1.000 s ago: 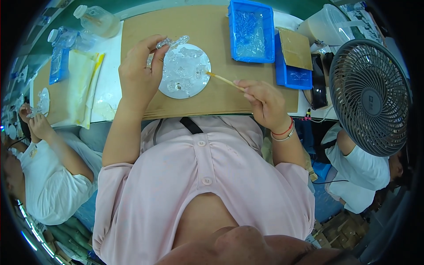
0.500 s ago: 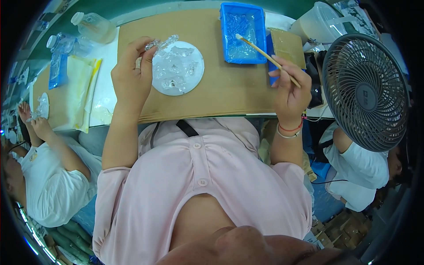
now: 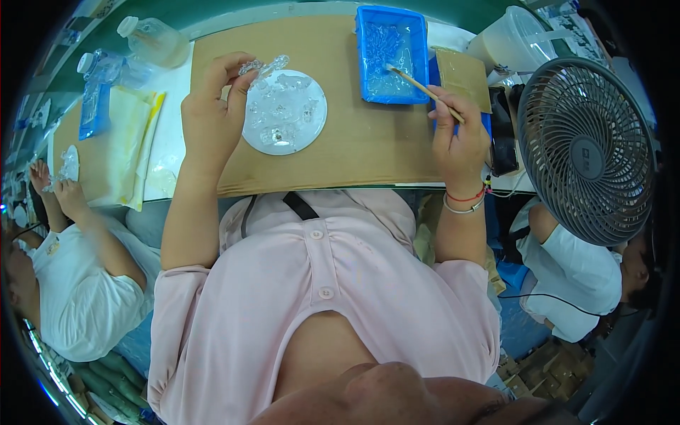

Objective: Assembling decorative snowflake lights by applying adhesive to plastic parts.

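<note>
Pinched in the fingers of my left hand (image 3: pixel 219 106) is a clear, knobbly plastic piece (image 3: pixel 272 66), held up at the upper left edge of a round white disc (image 3: pixel 283 146). More clear, glassy bits (image 3: pixel 283 110) lie on that disc. My right hand (image 3: pixel 462 138) grips a thin wooden brush (image 3: pixel 425 91) like a pen. Its pale tip hangs over the right part of a blue plastic tray (image 3: pixel 363 71) with clear, shiny contents; whether the tip touches them I cannot tell.
Brown cardboard (image 3: pixel 382 152) covers the table. At the right stand a black fan (image 3: pixel 586 152) and a translucent jug (image 3: pixel 506 42). Bottles (image 3: pixel 157 42) and a yellow-edged plastic packet (image 3: pixel 131 142) lie left. Co-workers sit on both sides, one person (image 3: pixel 85 290) with hands at another white disc.
My right hand has shifted slightly left and up, and the brush tip has moved a little right and lower over the blue tray. The left hand has barely moved.
</note>
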The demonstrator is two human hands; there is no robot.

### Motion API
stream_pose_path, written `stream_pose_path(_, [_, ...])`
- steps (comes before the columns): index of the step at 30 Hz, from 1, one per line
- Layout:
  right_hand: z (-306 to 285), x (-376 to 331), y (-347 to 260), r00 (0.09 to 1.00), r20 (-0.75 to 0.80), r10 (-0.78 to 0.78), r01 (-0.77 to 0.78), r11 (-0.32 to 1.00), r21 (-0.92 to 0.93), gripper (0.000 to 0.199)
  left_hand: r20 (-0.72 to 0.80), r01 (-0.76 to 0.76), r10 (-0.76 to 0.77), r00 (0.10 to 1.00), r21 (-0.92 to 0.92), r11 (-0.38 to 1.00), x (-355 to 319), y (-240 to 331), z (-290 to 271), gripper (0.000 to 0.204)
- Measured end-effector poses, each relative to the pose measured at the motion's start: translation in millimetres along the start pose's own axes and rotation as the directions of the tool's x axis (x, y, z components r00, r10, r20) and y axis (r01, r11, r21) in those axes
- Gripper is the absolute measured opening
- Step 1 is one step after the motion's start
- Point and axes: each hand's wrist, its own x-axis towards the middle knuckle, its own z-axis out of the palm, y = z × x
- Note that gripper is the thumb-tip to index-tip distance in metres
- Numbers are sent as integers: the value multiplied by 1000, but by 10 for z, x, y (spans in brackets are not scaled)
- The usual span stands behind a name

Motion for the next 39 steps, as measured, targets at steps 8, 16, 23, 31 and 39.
stream_pose_path(8, [-37,-36,-81,998,-65,24,-16,993,116,12,19,-39,39,999,-18,999,-20,12,-1,18])
stream_pose_path(16, [-33,-178,-333,977,148,-156,86,915,394,8,35,-24,24,999,12,1000,-33,53,-13,18])
stream_pose_path(23, [176,-64,-400,947,207,-246,157,915,372,11,4,-50,50,999,-18,999,-23,16,14,18])
stream_pose_path(31, [239,15,-266,952,176,-251,176,918,356,10,8,-39,39,999,12,999,-12,66,20,17])
stream_pose_path(39, [196,-66,-297,940,205,-271,180,910,374,11,8,-37,37,999,40,999,13,50,5,16])
